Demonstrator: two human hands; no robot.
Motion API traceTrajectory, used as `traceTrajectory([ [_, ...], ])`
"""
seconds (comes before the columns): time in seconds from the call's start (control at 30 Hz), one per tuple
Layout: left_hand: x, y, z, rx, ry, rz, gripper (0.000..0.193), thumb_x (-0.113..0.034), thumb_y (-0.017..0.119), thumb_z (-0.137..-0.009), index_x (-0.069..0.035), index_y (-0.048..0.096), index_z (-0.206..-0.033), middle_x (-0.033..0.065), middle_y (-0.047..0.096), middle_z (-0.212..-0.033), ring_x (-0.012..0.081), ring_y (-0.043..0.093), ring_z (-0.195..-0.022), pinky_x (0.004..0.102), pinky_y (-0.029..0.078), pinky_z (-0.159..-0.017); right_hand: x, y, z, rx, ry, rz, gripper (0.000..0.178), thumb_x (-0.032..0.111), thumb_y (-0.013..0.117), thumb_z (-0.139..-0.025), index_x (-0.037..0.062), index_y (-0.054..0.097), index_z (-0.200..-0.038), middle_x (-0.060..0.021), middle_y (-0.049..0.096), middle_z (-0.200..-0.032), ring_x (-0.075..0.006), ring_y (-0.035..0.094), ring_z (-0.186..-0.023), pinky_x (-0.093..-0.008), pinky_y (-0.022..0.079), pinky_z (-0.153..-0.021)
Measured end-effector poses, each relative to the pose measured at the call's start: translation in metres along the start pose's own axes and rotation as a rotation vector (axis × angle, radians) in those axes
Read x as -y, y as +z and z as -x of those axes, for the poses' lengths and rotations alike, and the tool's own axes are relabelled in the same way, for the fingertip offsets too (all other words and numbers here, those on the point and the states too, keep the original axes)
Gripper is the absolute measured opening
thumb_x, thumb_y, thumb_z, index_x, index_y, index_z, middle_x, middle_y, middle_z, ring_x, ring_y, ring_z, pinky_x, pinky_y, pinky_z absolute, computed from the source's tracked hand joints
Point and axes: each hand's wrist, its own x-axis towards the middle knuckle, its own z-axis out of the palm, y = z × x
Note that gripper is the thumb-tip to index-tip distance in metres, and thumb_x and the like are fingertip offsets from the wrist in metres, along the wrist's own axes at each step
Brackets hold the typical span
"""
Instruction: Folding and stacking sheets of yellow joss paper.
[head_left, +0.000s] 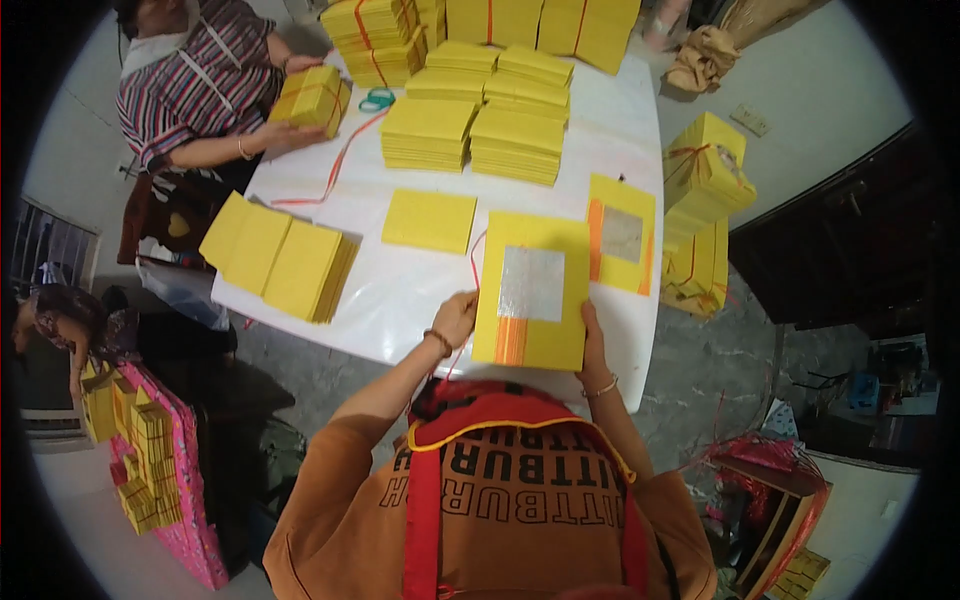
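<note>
Between my two hands stands a stack of yellow joss paper (pixel 552 342), its top sheet showing a silver square and an orange patch. My left hand (pixel 458 318) is closed on its left edge, and a thin red ribbon (pixel 476 262) runs beside that hand. My right hand (pixel 593 345) presses along the right edge, its fingertips partly hidden behind the stack. A single yellow sheet with a silver square (pixel 622 236) lies to the right. Just beyond my left hand is a flat plain yellow stack (pixel 430 221).
Bundles of yellow paper (pixel 515 140) fill the middle of the white table (pixel 360 290), with more at the back. At left lies a fanned stack (pixel 290 260). Teal scissors (pixel 377 100) and red ribbon (pixel 338 165) lie near a co-worker's hands, which hold a tied bundle (pixel 314 100).
</note>
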Motion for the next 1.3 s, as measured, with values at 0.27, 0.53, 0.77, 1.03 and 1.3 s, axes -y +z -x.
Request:
traceTrajectory([
  [0.27,0.002,-0.02,0.007,-0.165,0.02,0.064,0.032,-0.017,0.051,-0.086,-0.002,0.059,-0.113,0.0184,0.062,-0.095,0.0279,0.061,-0.083,0.0338,0.048,-0.075,0.048,-0.03,-0.019,-0.276,-0.05,0.062,0.062,0.047,0.049,-0.089,0.0194,0.028,-0.139,-0.0068,0.041,-0.134,-0.0218,0.043,-0.116,-0.0447,0.034,-0.091],
  [0.53,-0.07,-0.045,0.02,-0.272,0.159,0.101,0.029,-0.012,0.051,-0.084,0.0,0.059,-0.108,0.0175,0.061,-0.093,0.0302,0.059,-0.086,0.0375,0.046,-0.075,0.211,-0.039,-0.11,-0.16,-0.315,-0.099,0.06,0.018,0.057,-0.089,0.0131,0.022,-0.138,-0.0056,0.062,-0.094,-0.0117,0.059,-0.075,-0.0248,0.047,-0.058],
  [0.77,-0.094,-0.004,0.051,-0.268,0.869,-0.256,0.028,-0.002,0.058,-0.074,-0.002,0.06,-0.102,0.0098,0.058,-0.09,0.0261,0.055,-0.089,0.0389,0.042,-0.075,0.323,0.107,-0.117,-0.162,-0.778,0.466,0.075,0.009,0.059,-0.085,0.0092,0.011,-0.142,-0.0062,0.061,-0.085,-0.0095,0.056,-0.07,-0.0225,0.044,-0.056],
  [1.03,-0.112,-0.004,0.066,-0.325,0.952,-0.323,0.034,-0.003,0.061,-0.067,-0.004,0.062,-0.101,0.0056,0.055,-0.094,0.0217,0.053,-0.091,0.0334,0.041,-0.078,0.461,0.172,-0.134,-0.158,-0.915,0.502,0.073,0.012,0.062,-0.081,-0.004,0.017,-0.137,-0.004,0.053,-0.067,-0.0097,0.049,-0.054,-0.0215,0.038,-0.045],
  [1.3,-0.117,-0.001,0.06,-0.296,0.981,-0.264,0.036,-0.002,0.06,-0.066,-0.003,0.061,-0.101,0.0065,0.055,-0.092,0.0222,0.053,-0.091,0.0339,0.041,-0.082,0.443,0.133,-0.135,-0.445,-1.2,1.079,0.061,0.024,0.061,-0.081,-0.0017,0.034,-0.129,-0.006,0.056,-0.067,-0.0192,0.054,-0.057,-0.0318,0.044,-0.054],
])
